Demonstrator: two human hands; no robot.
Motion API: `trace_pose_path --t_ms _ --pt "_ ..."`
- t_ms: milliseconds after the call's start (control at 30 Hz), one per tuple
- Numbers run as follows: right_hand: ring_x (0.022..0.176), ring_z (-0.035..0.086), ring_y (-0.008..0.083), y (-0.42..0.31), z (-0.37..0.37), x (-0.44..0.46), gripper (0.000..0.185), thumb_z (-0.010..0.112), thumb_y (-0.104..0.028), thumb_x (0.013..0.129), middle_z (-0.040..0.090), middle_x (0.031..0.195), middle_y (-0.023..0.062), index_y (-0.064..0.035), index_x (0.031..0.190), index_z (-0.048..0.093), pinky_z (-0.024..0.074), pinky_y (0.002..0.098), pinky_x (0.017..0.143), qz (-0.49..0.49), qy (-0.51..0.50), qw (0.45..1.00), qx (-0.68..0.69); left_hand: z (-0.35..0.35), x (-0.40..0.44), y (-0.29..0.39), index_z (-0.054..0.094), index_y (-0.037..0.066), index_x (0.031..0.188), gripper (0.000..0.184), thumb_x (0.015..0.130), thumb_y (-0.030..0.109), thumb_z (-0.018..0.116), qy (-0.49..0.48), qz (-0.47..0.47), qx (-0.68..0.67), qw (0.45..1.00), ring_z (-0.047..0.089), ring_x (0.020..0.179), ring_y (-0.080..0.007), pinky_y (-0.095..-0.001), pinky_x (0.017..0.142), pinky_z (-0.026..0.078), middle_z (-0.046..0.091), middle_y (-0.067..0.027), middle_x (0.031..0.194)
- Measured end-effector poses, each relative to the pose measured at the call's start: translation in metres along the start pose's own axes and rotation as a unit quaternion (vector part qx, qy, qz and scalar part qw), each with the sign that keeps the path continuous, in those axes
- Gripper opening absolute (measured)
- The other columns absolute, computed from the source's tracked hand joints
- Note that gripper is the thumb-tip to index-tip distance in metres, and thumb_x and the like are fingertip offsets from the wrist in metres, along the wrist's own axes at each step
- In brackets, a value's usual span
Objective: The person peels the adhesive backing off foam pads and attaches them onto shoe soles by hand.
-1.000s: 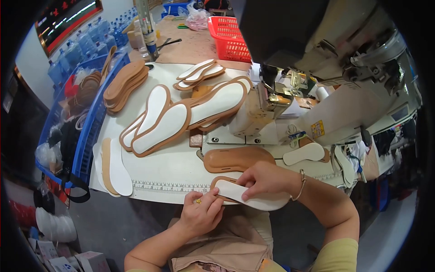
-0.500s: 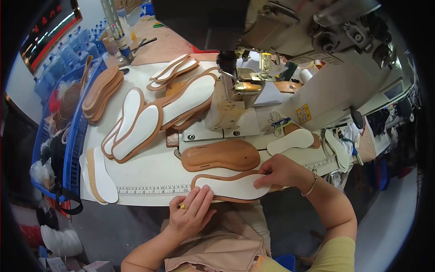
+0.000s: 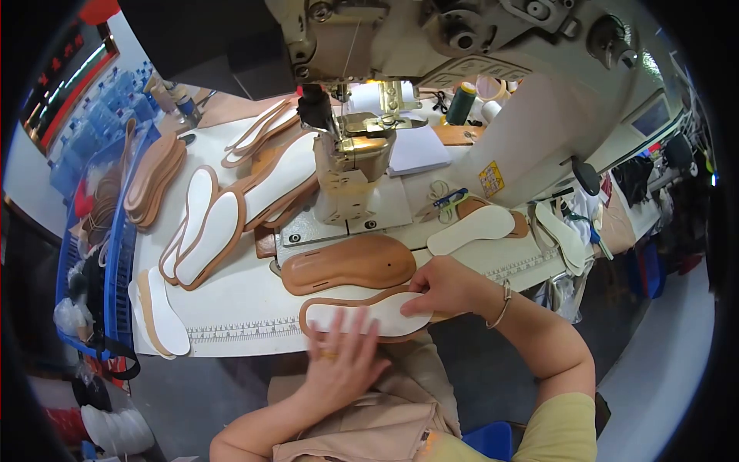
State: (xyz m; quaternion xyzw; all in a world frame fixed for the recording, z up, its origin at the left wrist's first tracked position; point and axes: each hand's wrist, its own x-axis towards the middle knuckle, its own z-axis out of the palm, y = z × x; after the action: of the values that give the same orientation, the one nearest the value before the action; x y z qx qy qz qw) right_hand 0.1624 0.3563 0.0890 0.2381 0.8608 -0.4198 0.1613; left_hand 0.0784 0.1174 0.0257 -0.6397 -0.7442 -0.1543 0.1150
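A brown insole with a white layer on top [image 3: 385,312] lies near the table's front edge. Thumb and fingers of my right hand [image 3: 450,291] pinch its right end. My left hand [image 3: 339,362], a little blurred, has its fingers spread over the left part of the white layer; whether they press on it I cannot tell. Just behind lies a plain brown insole [image 3: 350,264] with a small hole and slots. To the right, a white insole piece [image 3: 471,229] rests partly on a brown one.
A sewing machine [image 3: 350,173] stands behind the insoles. White-topped insoles [image 3: 209,235] and stacked brown ones [image 3: 155,181] lie at the left, beside a blue basket [image 3: 115,285]. White and tan pieces [image 3: 165,316] lie at the front left. A ruler strip [image 3: 239,333] runs along the front.
The view has shifted, so the table things appear further left. My left hand's fingers have spread and moved over the white layer. My right hand keeps its pinch on the insole.
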Motion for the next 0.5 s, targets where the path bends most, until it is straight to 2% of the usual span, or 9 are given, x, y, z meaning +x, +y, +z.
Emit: trace_pose_path --t_ms 67,100,233,333,433,500 --pt "0.063 0.063 0.0220 0.002 -0.001 -0.001 0.038 0.079 -0.034 0.068 0.067 0.071 0.0149 0.0003 0.085 0.073 0.0505 0.0319 0.064 -0.004 0.005 1.000 -0.009 0.008 0.012 0.009 0.042 -0.001 0.134 0.084 0.074 0.048 0.072 -0.086 0.033 -0.059 0.994 0.029 0.139 -0.0404 -0.0573 0.110 0.018 0.036 -0.0217 0.146" --pt "0.063 0.064 0.0209 0.006 -0.001 -0.001 0.036 0.079 -0.032 0.069 0.068 0.071 0.0141 -0.0002 0.084 0.073 0.0507 0.0312 0.064 -0.012 0.007 1.000 0.002 0.012 0.012 0.012 0.040 -0.004 0.134 0.088 0.072 0.048 0.073 -0.076 0.041 0.017 0.996 0.031 0.138 -0.0408 -0.0563 0.110 0.019 0.035 -0.0229 0.147" --pt "0.064 0.063 0.0161 0.017 -0.017 -0.010 0.026 0.080 -0.024 0.070 0.070 0.072 0.0100 -0.0024 0.083 0.074 0.0506 0.0290 0.063 -0.014 0.012 0.997 0.070 0.018 0.010 0.013 0.039 -0.004 0.135 0.089 0.070 0.047 0.074 -0.054 0.039 0.015 0.998 0.032 0.137 -0.0413 -0.0571 0.110 0.020 0.036 -0.0236 0.146" --pt "0.063 0.062 0.0126 0.023 -0.027 -0.017 0.020 0.079 -0.018 0.071 0.070 0.071 0.0064 -0.0032 0.083 0.074 0.0499 0.0275 0.062 -0.004 0.041 0.997 0.070 0.019 0.010 0.014 0.040 -0.003 0.134 0.088 0.070 0.046 0.074 -0.052 0.041 0.028 0.997 0.033 0.137 -0.0424 -0.0582 0.109 0.019 0.036 -0.0239 0.146" --pt "0.064 0.061 0.0101 0.041 -0.037 -0.027 0.020 0.079 -0.018 0.073 0.069 0.072 0.0050 -0.0018 0.082 0.073 0.0494 0.0250 0.063 -0.012 0.085 0.995 0.054 0.019 0.011 0.016 0.042 0.001 0.135 0.086 0.069 0.046 0.075 -0.052 0.034 0.027 0.998 0.032 0.136 -0.0434 -0.0598 0.108 0.020 0.036 -0.0204 0.147" --pt "0.064 0.060 0.0088 0.051 -0.049 -0.044 0.017 0.078 -0.015 0.072 0.068 0.070 0.0043 -0.0014 0.081 0.072 0.0492 0.0249 0.062 0.011 0.105 0.993 0.058 0.018 0.012 0.017 0.043 0.009 0.137 0.084 0.069 0.046 0.075 -0.057 0.041 0.043 0.997 0.031 0.136 -0.0453 -0.0621 0.106 0.020 0.036 -0.0143 0.149"
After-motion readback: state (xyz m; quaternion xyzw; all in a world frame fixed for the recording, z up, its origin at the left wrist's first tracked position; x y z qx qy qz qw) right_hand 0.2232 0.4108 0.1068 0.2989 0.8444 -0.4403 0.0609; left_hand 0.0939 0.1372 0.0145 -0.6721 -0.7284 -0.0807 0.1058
